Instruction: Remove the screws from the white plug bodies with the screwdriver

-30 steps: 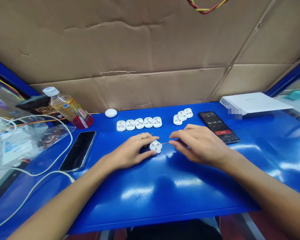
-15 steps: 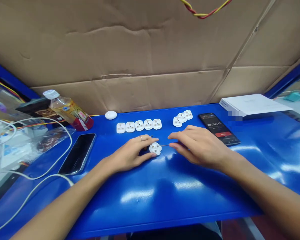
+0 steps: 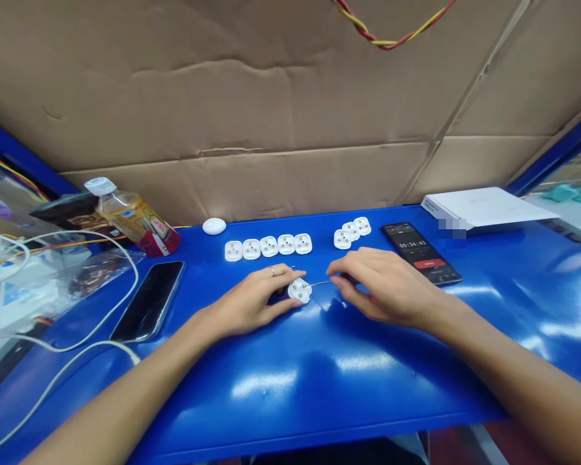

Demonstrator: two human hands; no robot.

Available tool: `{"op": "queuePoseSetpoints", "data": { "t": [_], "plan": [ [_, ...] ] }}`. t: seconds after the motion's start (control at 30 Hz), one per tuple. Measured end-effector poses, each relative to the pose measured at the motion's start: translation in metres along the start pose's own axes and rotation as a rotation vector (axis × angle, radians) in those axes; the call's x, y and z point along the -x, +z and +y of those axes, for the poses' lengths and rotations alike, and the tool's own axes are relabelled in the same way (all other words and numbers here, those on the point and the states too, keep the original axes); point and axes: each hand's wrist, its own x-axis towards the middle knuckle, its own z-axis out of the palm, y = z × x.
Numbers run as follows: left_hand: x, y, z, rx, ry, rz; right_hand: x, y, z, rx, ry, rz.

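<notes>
Between the thumb and forefinger of my left hand is a small white plastic piece with metal contacts inside, like a plug or socket shell. My right hand pinches a thin metal rod-like tool, and its far end reaches the piece's right edge. What kind of tool it is cannot be made out. Behind my left hand stands a row of several similar white pieces. Three more white pieces sit overlapping behind my right hand. A small dark item shows partly behind my left fingers.
A running timer shows on a phone at right, near a white box. On the left are a dark-screened phone, a drink bottle, white cables and a white oval object. Cardboard backs the blue table.
The tool tip has drawn back from over the inside of the white piece to its right edge. My left hand keeps its hold. The camera view has shifted slightly.
</notes>
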Motion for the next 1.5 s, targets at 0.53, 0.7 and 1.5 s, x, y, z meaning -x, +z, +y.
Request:
{"op": "queuePoseSetpoints", "data": {
  "t": [0.53, 0.7, 1.5],
  "plan": [
    [0.0005, 0.0011, -0.0033, 0.005, -0.001, -0.017, -0.0009, -0.0017, -0.0044, -0.086, -0.006, 0.005],
    [0.0003, 0.0005, -0.0012, 0.006, -0.008, -0.013, -0.0006, 0.0, -0.0028, -0.007, 0.013, 0.009],
    [0.0013, 0.0009, -0.0013, 0.006, 0.022, -0.024, 0.001, 0.0028, -0.0031, -0.147, 0.018, 0.096]
  ]
}}
